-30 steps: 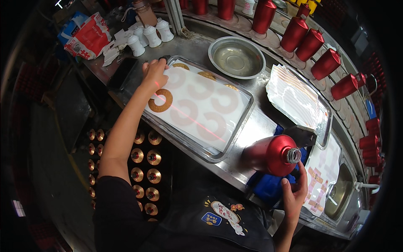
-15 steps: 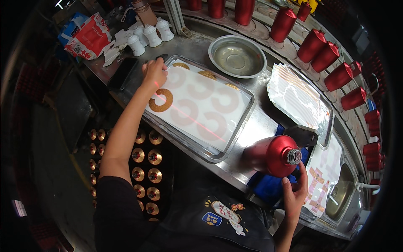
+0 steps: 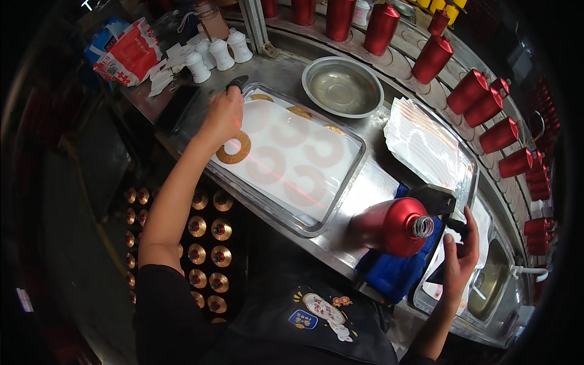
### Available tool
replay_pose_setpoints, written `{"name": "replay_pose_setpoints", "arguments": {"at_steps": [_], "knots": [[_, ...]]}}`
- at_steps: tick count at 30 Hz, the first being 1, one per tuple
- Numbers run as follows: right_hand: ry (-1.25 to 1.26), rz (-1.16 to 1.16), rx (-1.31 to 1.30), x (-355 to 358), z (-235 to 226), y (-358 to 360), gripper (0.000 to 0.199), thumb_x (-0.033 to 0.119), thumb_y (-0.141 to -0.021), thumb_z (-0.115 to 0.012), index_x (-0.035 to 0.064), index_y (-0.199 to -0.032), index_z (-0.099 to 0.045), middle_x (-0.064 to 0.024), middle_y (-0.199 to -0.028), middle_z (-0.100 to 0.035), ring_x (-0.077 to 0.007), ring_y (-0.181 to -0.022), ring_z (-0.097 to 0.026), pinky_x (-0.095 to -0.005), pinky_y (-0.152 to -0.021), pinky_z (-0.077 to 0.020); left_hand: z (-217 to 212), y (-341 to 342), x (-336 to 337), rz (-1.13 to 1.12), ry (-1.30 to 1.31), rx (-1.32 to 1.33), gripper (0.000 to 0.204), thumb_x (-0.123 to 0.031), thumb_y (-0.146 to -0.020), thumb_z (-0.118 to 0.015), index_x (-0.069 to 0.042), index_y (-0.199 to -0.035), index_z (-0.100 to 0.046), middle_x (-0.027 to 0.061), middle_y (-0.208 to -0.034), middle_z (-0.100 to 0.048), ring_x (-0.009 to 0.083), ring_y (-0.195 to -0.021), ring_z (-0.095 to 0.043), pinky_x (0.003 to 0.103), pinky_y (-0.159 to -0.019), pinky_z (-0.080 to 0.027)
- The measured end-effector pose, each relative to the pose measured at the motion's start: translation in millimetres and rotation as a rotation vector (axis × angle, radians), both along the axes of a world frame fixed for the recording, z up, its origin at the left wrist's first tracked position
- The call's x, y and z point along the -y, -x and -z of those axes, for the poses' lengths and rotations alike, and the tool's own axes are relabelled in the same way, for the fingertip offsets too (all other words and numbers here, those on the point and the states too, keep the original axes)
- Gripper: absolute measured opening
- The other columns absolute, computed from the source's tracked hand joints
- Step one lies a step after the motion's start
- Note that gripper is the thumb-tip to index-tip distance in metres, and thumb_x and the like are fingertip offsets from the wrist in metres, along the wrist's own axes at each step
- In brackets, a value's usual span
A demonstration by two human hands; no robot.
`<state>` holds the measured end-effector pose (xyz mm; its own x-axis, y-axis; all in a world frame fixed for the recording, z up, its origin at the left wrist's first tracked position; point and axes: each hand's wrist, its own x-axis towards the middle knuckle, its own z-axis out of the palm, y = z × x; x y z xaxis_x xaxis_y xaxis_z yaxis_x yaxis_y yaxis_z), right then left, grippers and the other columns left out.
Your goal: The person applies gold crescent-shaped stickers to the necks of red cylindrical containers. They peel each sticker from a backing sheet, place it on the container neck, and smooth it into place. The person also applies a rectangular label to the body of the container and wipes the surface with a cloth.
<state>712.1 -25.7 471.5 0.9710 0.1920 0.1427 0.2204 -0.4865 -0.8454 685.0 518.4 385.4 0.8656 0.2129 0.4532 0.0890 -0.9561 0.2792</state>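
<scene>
My left hand (image 3: 224, 115) lies at the far left corner of the tray (image 3: 359, 159), fingers curled down and pinching at the edge of the white sheet (image 3: 292, 164) that covers it; whether it truly grips the sheet I cannot tell, and something dark shows just past my knuckles. A gold ring label (image 3: 234, 148) sits just beside my wrist, with more rings showing faintly through the sheet. The sheet looks thin, limp and light, likely to crease or cling, so I judge a corner is the place to lift it, gently. The rings look flat and flimsy, best picked up by the rim.

Behind the tray is a steel bowl (image 3: 342, 87). Further right a red bottle (image 3: 392, 226) lies on its side on a blue cloth (image 3: 395, 274), neck toward my right hand (image 3: 459, 258). That hand is loosely closed around a dark tool (image 3: 439, 199) beside the bottle's mouth. The bottle looks hard, smooth and prone to roll; the body is the safest hold.
</scene>
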Motion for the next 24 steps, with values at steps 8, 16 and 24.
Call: {"name": "replay_pose_setpoints", "arguments": {"at_steps": [8,16,24], "knots": [[-0.029,-0.279,0.272,-49.2,-39.1,-75.6,0.049,0.002,-0.089,-0.066,0.0041,-0.137,-0.058,-0.0042,-0.103,-0.067,0.0004,-0.065,-0.048,-0.0159,-0.057,-0.0357,13.6,0.0,-3.9,-0.074,0.033,0.051,0.012,-0.004,-0.091,-0.060,0.002,-0.096,-0.051,0.0264,-0.088,-0.063,0.0478,-0.084,-0.061,0.052,-0.072,-0.049],[0.165,-0.467,0.263,-123.8,-51.5,-106.3,0.046,0.005,-0.082,-0.070,0.0021,-0.128,-0.063,-0.0046,-0.090,-0.068,-0.0044,-0.055,-0.036,-0.0231,-0.051,-0.0324,41.6,-34.5,-27.5,-0.200,0.242,-0.104,0.027,-0.013,-0.080,-0.075,-0.001,-0.092,-0.053,0.0172,-0.086,-0.068,0.0380,-0.083,-0.067,0.048,-0.074,-0.051],[0.281,-0.522,0.261,-130.0,-45.2,-108.9,0.051,0.005,-0.082,-0.070,0.0050,-0.132,-0.062,-0.0010,-0.087,-0.065,-0.0031,-0.052,-0.031,-0.0239,-0.048,-0.0275,37.5,-47.5,-18.5,-0.276,0.053,-0.255,0.024,-0.013,-0.081,-0.074,-0.003,-0.095,-0.058,0.0153,-0.093,-0.070,0.0357,-0.094,-0.067,0.049,-0.083,-0.048]]}}
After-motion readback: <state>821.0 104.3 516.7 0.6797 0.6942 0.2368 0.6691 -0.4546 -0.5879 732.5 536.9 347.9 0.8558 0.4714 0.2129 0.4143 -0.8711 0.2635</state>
